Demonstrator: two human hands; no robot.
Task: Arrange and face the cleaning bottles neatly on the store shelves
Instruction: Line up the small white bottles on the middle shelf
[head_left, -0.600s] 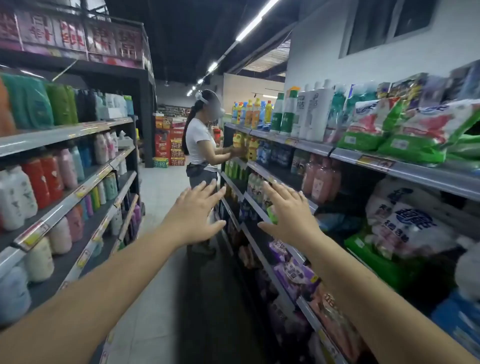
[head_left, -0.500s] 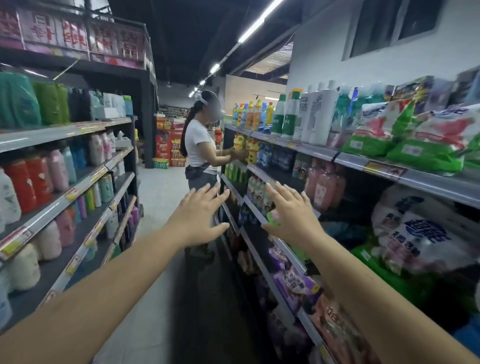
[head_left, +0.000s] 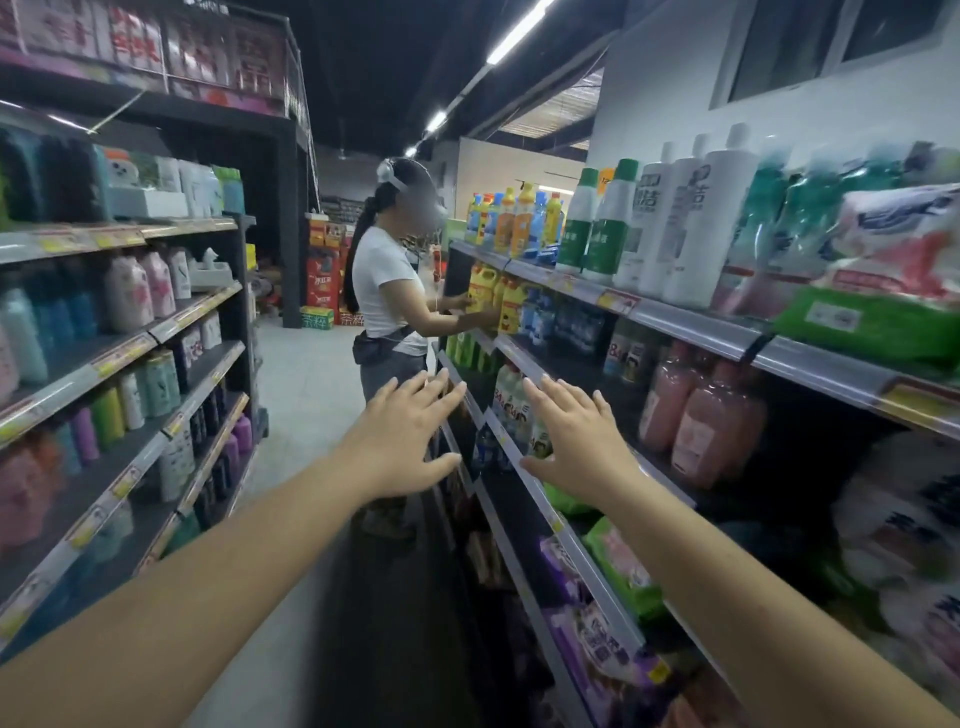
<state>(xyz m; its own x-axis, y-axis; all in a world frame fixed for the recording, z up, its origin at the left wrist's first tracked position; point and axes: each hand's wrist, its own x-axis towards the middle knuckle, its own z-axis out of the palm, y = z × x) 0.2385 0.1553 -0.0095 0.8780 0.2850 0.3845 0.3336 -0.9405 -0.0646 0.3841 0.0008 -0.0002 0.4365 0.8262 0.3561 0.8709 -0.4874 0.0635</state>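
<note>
Both my arms stretch forward down the aisle. My left hand (head_left: 410, 434) is open with fingers spread and holds nothing. My right hand (head_left: 576, 434) is open too, hovering in front of the right-hand shelves (head_left: 691, 325), close to the shelf edge but touching no bottle. Just beyond my right fingers stand white and green bottles (head_left: 511, 402). Pink bottles (head_left: 711, 421) sit on the same level further right. Tall white bottles (head_left: 691, 223) and green-capped ones (head_left: 595, 223) stand on the top shelf.
Another person (head_left: 389, 291) in a white shirt stands ahead at the right shelves, handling yellow bottles (head_left: 485, 293). Left shelves (head_left: 119, 358) carry rows of coloured bottles. Detergent bags (head_left: 893, 270) fill the near right shelves. The tiled aisle floor (head_left: 306, 384) runs between.
The view has drifted left and forward a little. Both my hands stay open and spread at about the same height, still empty.
</note>
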